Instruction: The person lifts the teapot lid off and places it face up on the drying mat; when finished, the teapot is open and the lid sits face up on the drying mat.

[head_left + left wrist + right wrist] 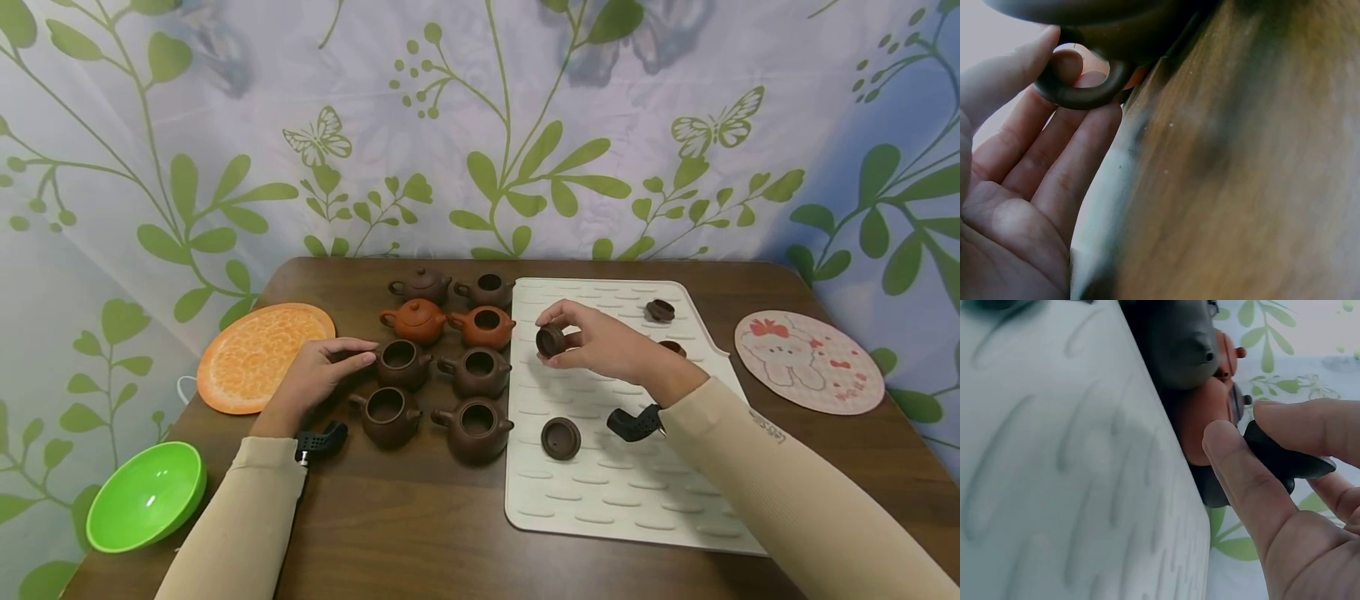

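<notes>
My left hand (318, 375) pinches the handle (1082, 94) of a dark brown lidless teapot (402, 367) between thumb and fingers. Above the pale mat, a small dark teapot lid (551, 341) is held between the thumb and fingers of my right hand (588, 335). In the right wrist view, the same lid (1282, 456) appears in dark profile. Teapots stand in two columns left of the mat. At the back left, a dark teapot (421, 285) and an orange teapot (415, 322) wear lids. Another orange teapot (483, 327) is lidless, like several dark ones.
On the ridged mat (585, 508) lie a dark lid (561, 438), another lid (660, 310) and a brown piece (674, 347) partly hidden by my wrist. An orange-patterned placemat (255, 354) and a green bowl (146, 500) are at left, a pink placemat (810, 362) at right.
</notes>
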{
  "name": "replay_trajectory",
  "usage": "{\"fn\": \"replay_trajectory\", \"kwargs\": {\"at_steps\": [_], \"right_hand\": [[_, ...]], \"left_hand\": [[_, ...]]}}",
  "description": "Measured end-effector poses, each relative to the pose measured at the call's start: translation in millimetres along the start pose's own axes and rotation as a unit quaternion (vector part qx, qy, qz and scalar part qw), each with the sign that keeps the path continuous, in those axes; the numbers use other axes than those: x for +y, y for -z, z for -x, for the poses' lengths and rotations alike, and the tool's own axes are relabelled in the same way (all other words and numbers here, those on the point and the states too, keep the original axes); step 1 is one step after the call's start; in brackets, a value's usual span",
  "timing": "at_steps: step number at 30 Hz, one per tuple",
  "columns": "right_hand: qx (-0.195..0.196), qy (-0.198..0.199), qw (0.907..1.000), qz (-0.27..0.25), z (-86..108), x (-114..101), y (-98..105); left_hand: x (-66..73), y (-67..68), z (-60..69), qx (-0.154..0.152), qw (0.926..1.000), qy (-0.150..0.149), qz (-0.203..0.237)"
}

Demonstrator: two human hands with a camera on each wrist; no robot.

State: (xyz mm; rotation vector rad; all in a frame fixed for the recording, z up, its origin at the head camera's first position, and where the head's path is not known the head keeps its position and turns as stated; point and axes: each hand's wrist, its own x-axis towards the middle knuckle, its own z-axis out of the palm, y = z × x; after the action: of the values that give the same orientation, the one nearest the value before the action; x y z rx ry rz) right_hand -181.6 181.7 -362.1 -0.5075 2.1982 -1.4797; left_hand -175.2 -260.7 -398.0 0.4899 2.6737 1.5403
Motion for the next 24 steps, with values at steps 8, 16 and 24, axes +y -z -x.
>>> {"fn": "replay_trajectory", "kwargs": {"at_steps": [8,16,24], "right_hand": [[-0.007,0.036,0.9926,0.116,6.3,14,-1],[-0.033,0.04,0.9833,0.175,7.7,28,-3],[-0.024,0.005,0.9823,0.186,8.4,29,-5]], "left_hand": [[1.0,0.0,0.8,-0.001,1.0,0.005,0.0],[2.1,-0.9,1.4,0.0,1.0,0.008,-0.004],[2.2,-1.2,1.3,0.003,0.9999,0.009,-0.009]]}}
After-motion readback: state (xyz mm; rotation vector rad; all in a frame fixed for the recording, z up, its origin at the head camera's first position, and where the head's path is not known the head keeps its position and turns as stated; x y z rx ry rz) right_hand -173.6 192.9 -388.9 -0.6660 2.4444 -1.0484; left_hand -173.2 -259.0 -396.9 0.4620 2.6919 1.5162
